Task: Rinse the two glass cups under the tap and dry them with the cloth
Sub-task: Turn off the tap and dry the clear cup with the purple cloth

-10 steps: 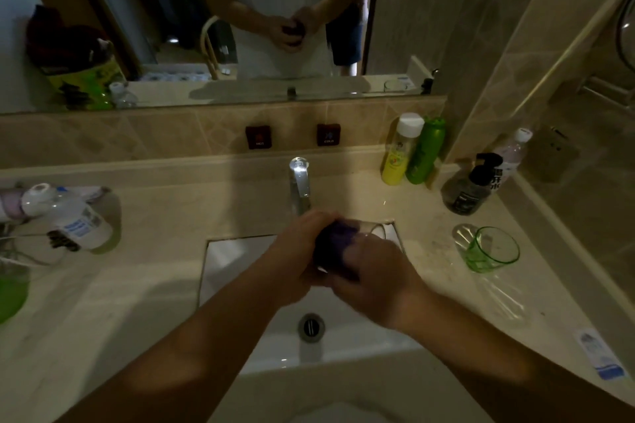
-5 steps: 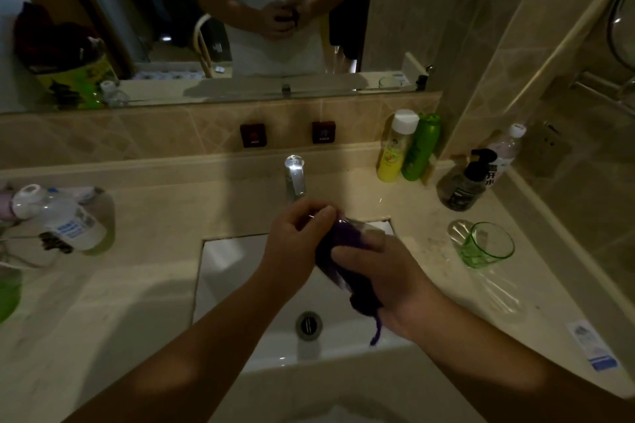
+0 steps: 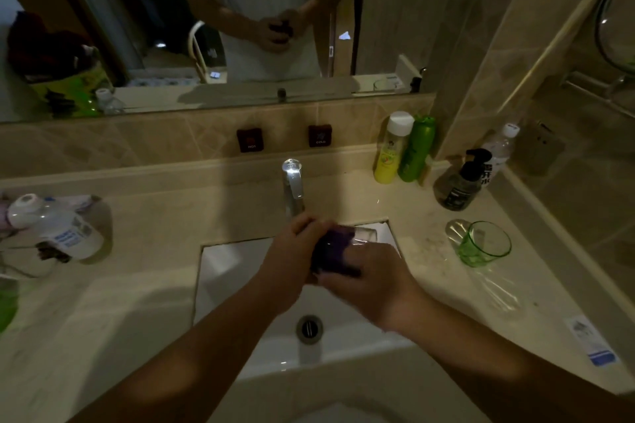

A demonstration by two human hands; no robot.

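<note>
Above the sink basin [image 3: 233, 271], both my hands meet around a clear glass cup [image 3: 365, 235] stuffed with a dark purple cloth [image 3: 332, 247]. My left hand [image 3: 292, 257] grips the cup and cloth from the left. My right hand [image 3: 374, 285] wraps the cup from the right and below, its fingers curled over the cloth. Only the cup's rim and a strip of its wall show. The chrome tap [image 3: 292, 182] stands just behind the hands; no water is visible. A green glass cup [image 3: 482, 244] stands upright on the counter to the right.
Yellow and green bottles [image 3: 405, 148], a dark pump bottle [image 3: 460, 182] and a clear bottle [image 3: 498, 151] crowd the back right corner. A white bottle [image 3: 58, 227] lies on the left counter. A small sachet [image 3: 591, 340] lies front right. The drain [image 3: 309, 328] is below my hands.
The cloth's tail that hung below my right hand half a second ago is gathered up again. Both hands have shifted around the cup while staying over the basin.
</note>
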